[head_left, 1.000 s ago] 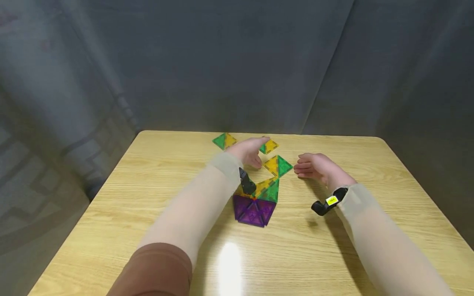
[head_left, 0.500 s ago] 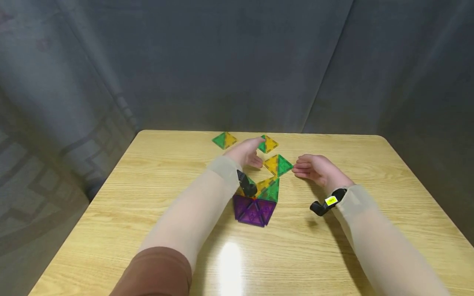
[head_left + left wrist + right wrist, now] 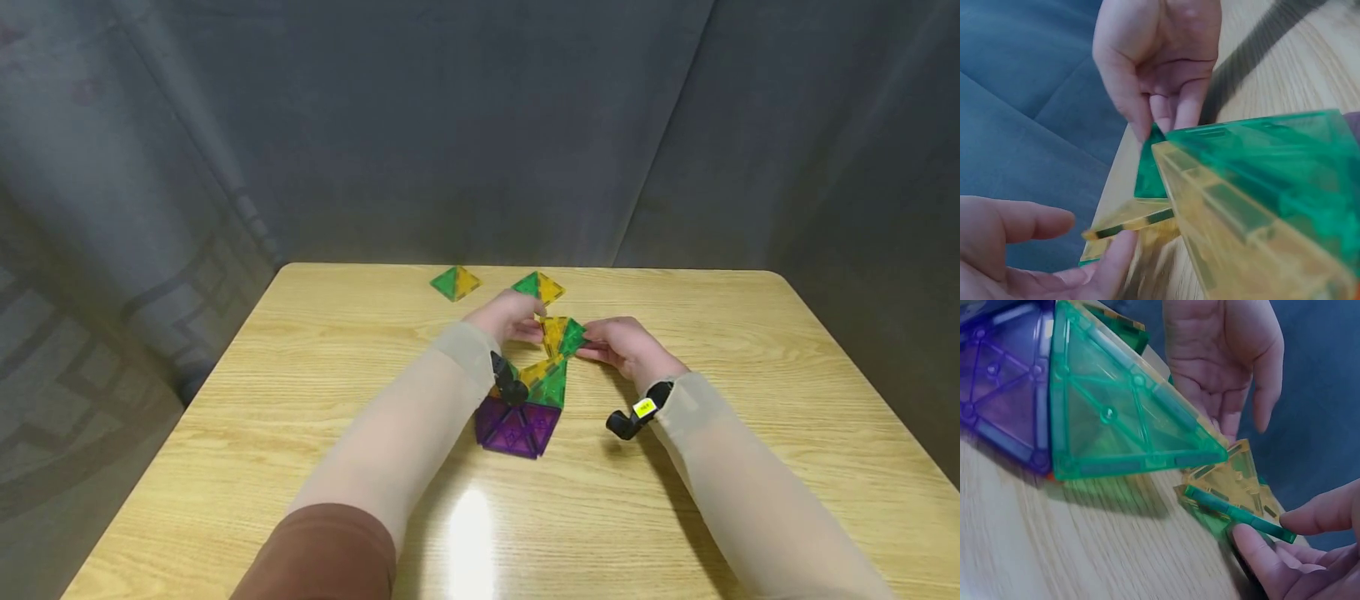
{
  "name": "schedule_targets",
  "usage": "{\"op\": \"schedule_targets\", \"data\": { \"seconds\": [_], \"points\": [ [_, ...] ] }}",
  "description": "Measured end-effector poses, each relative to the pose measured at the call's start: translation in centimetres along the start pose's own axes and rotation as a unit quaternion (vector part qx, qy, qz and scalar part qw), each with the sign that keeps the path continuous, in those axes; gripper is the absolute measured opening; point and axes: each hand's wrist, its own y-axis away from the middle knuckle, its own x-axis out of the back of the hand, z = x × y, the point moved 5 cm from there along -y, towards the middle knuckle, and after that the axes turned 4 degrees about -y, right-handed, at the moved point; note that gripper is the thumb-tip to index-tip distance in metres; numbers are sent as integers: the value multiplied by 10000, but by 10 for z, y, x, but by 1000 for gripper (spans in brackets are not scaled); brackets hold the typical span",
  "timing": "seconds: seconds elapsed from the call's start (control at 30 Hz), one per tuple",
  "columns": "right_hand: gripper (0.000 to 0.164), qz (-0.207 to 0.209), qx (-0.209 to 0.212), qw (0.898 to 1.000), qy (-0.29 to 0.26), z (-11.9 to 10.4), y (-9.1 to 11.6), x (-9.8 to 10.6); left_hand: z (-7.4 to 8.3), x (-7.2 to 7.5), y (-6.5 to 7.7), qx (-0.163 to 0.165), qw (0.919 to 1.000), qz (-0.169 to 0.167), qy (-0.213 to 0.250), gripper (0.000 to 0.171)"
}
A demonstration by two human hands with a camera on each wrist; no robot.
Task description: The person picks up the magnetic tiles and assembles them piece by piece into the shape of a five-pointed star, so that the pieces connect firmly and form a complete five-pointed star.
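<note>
Nearest on the counter (image 3: 300, 375), a black wrist camera (image 3: 510, 385) partly hid a translucent purple, green and yellow plastic-tile structure (image 3: 519, 431). Just beyond, the right hand (image 3: 628, 346) pinched the green half of a translucent yellow-and-green triangle-tile pair (image 3: 554, 335), held between both hands; the left hand (image 3: 508, 317), thumb spread, touched its yellow half, palm cut off in its wrist view.
</note>
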Motion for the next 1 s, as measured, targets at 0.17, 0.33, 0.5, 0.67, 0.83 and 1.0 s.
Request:
{"op": "schedule_targets", "data": {
  "seconds": [0.17, 0.33, 0.5, 0.67, 0.83, 1.0],
  "points": [
    [48, -65, 84, 9999, -50, -5, 4, -4, 1, 1, 2, -246, 9993, 276, -31, 30],
    [47, -235, 311, 9990, -238, -15, 12, -9, 10, 10, 13, -533, 9980, 345, -74, 28],
    [45, -490, 474, 9972, -309, -28, 24, -17, 20, 24, 31, -832, 9961, 203, -195, 25],
    [47, -958, 651, 9922, -460, -36, 46, -29, 21, 39, 58, -1199, 9925, 140, -186, 26],
    [46, -1476, 901, 9848, -161, -35, 71, -43, 10, 54, 86, -1333, 9910, -93, -56, 32],
    [35, -1931, 862, 9762, 476, -17, 93, -61, -5, 68, 110, -1447, 9886, -421, -19, 36]
  ]
}}
